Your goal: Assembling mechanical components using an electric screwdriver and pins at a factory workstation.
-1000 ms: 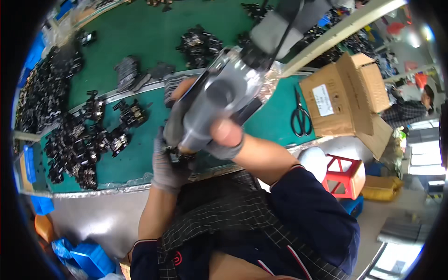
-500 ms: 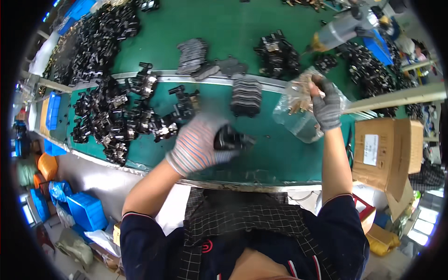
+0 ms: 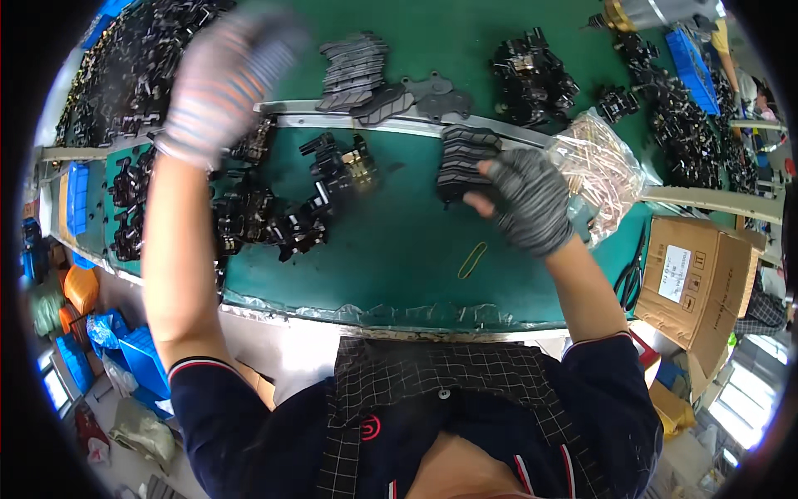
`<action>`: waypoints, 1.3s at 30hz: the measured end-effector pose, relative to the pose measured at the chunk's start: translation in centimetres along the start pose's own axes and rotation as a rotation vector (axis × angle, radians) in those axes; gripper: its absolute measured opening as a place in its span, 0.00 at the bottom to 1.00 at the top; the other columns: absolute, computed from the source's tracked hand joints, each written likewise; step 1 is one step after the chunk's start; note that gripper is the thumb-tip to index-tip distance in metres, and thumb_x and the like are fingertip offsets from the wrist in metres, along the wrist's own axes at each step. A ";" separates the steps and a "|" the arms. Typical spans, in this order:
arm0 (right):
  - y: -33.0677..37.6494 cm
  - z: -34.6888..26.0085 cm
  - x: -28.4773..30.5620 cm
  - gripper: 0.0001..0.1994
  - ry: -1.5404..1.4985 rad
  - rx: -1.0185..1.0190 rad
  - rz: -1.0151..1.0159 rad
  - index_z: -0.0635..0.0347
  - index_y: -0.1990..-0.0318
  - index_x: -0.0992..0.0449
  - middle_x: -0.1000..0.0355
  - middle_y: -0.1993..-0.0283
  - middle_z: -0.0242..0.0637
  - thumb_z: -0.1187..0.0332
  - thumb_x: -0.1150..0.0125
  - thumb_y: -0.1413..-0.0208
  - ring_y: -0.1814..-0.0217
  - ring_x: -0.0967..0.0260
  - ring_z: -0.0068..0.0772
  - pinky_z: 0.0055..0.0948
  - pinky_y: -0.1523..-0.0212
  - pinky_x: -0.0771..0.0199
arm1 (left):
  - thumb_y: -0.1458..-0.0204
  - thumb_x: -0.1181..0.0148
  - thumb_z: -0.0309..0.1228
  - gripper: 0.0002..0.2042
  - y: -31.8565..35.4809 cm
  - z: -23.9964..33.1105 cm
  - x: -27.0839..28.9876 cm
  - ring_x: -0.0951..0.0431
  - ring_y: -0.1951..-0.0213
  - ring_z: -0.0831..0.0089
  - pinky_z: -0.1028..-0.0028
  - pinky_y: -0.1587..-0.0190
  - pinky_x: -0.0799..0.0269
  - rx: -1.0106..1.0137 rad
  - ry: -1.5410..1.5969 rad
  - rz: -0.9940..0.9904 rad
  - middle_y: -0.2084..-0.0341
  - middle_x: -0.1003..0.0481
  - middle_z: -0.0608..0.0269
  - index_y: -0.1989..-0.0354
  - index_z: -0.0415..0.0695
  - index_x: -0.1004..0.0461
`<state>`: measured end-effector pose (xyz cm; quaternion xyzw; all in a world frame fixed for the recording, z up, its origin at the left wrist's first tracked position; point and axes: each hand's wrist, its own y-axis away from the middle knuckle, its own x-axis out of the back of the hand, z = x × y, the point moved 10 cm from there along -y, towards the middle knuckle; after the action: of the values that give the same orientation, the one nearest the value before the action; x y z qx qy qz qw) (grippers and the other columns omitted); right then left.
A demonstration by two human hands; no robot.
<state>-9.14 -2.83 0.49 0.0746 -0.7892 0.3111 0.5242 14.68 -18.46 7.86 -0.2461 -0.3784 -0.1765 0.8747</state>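
My left hand (image 3: 220, 87), in a striped glove, is smeared by motion over the far-left pile of black metal parts (image 3: 125, 87); its fingers and anything in them cannot be made out. My right hand (image 3: 532, 200), in a grey glove with bare fingertips, reaches the right side of a stack of dark grey ridged pads (image 3: 465, 158). Thumb and forefinger are apart there, and nothing shows held between them. Just right of this hand lies a clear plastic bag (image 3: 603, 166) of thin copper-coloured pins. A yellow rubber band (image 3: 472, 260) lies on the green tabletop (image 3: 391, 274).
More grey pads (image 3: 353, 71) and flat plates (image 3: 443, 96) lie along the metal rail (image 3: 307, 116). Black caliper-like parts (image 3: 283, 220) cover the near left; another heap (image 3: 532, 75) stands at the back. A cardboard box (image 3: 690, 274) is at the right edge, beneath a power tool (image 3: 657, 12).
My left hand has swung from the middle, where it held a black part, to the far left. My right hand has left the bag for the pad stack. A rubber band now shows.
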 end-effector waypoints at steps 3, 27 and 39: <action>0.8 -0.5 -1.5 0.22 0.075 0.002 -0.044 0.57 0.55 0.26 0.29 0.56 0.46 0.60 0.31 0.58 0.58 0.29 0.50 0.43 0.59 0.27 | 0.62 0.32 0.43 0.28 5.0 6.4 -7.4 0.28 0.53 0.53 0.58 0.51 0.31 -0.163 -0.366 -0.393 0.55 0.28 0.49 0.52 0.42 0.29; 11.1 2.8 -1.3 0.21 -0.070 -0.210 -0.115 0.56 0.50 0.28 0.31 0.47 0.41 0.62 0.35 0.52 0.47 0.32 0.41 0.37 0.47 0.30 | 0.65 0.35 0.36 0.18 15.1 18.2 -14.7 0.31 0.48 0.60 0.58 0.53 0.29 -0.444 -0.622 -0.221 0.53 0.29 0.63 0.62 0.53 0.25; 9.4 2.3 0.8 0.19 -0.054 -0.496 -0.326 0.56 0.55 0.26 0.30 0.54 0.50 0.61 0.34 0.55 0.52 0.30 0.51 0.44 0.51 0.30 | 0.51 0.44 0.34 0.15 11.7 19.7 -21.7 0.26 0.60 0.55 0.62 0.57 0.28 -0.169 -0.288 0.021 0.59 0.27 0.54 0.55 0.43 0.29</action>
<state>-15.49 3.49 -3.29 0.0783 -0.8323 0.0186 0.5485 -4.94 4.89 -0.19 -0.3453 -0.4810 -0.1617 0.7894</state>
